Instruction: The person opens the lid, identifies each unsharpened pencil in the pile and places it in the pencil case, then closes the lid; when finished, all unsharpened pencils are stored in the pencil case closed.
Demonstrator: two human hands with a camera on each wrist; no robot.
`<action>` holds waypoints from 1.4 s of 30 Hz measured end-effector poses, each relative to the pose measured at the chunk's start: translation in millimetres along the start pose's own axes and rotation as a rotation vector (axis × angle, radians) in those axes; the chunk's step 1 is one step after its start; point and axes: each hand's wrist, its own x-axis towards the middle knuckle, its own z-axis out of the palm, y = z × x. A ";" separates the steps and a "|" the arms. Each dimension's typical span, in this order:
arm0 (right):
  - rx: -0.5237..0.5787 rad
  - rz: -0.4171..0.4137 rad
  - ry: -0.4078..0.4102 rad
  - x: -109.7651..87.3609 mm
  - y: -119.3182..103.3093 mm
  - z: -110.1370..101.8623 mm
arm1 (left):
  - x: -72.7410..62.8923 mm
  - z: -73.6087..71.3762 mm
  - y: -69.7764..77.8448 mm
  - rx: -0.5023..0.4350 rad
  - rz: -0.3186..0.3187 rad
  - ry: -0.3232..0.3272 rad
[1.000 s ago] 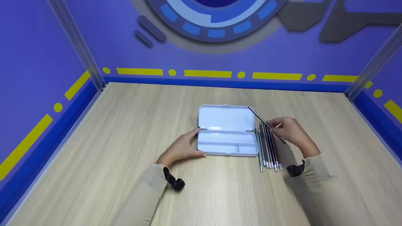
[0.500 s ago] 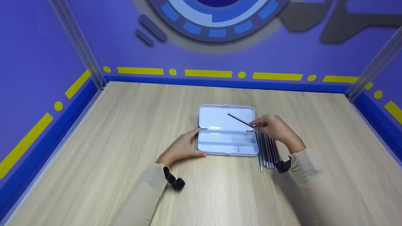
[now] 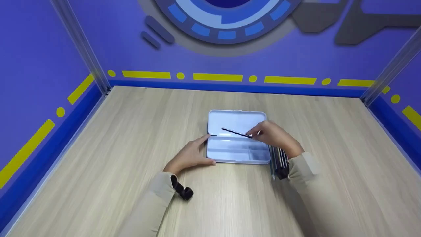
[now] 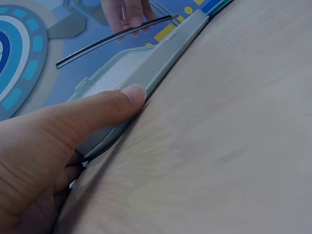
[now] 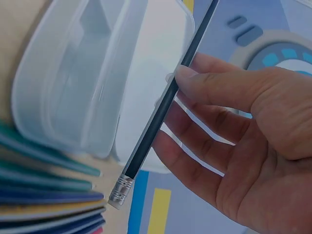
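Note:
An open white pencil case [image 3: 230,158] lies on the table, its lid [image 3: 235,117] folded back. My left hand [image 3: 190,154] holds its left end; in the left wrist view the thumb [image 4: 114,105] presses along the front wall. Over the case, my right hand [image 3: 271,135] pinches a black-and-silver striped pencil [image 3: 235,132] between thumb and fingers. In the right wrist view the pencil [image 5: 151,131] slants, with its metal ferrule and eraser at the lower end. The case's inside shows a long compartment and smaller ones in front.
Several pencils [image 3: 272,164] lie side by side right of the case, partly hidden under the right wrist; green, blue and yellow ones [image 5: 48,195] show in the right wrist view. A blue wall [image 3: 210,62] with yellow marks borders the wooden table [image 3: 148,115].
My right hand has carried the pencil leftward from above the row of pencils to over the case, and the pencil has turned flatter. The left hand has stayed put.

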 end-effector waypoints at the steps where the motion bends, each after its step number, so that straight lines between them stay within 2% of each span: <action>1: -0.008 -0.015 -0.004 1.5 -1.3 1.1 | 0.0 -0.1 -0.2 -0.002 0.003 -0.001; 8: -0.032 -0.006 -0.040 9.2 -11.2 11.0 | 0.2 0.0 -0.7 -0.001 0.023 0.003; 14: -0.026 -0.042 -0.054 12.8 -16.5 17.9 | 0.2 -0.1 -0.8 -0.011 0.015 0.003; 24: -0.016 -0.012 -0.073 14.6 -18.7 24.1 | 0.2 -0.2 -0.1 -0.011 0.002 -0.003; 33: -0.017 0.017 -0.068 12.1 -18.0 25.6 | -0.7 -1.1 0.8 -0.019 -0.032 -0.016; 42: -0.010 0.047 -0.063 6.2 -13.0 19.6 | -0.6 -1.2 -0.2 -0.002 -0.010 -0.010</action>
